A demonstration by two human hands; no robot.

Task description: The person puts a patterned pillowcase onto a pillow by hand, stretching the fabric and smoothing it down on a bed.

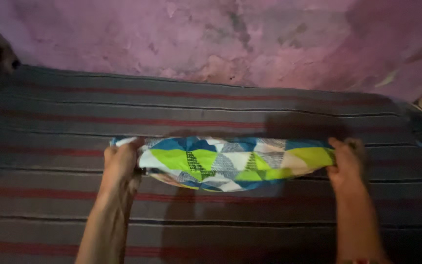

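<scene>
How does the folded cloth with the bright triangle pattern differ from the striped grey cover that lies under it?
The folded triangle-patterned cloth is bright: green, blue and white. The grey cover with dark red stripes is dull. The cloth is a narrow bundle, gripped at its ends by the left hand and the right hand; the cover lies spread flat and wide. Both are fabric.

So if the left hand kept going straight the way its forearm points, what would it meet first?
Past the left hand and the folded triangle-patterned cloth it grips lies bare grey, red-striped bedding, then probably the mottled purple wall; depth is unclear.
</scene>
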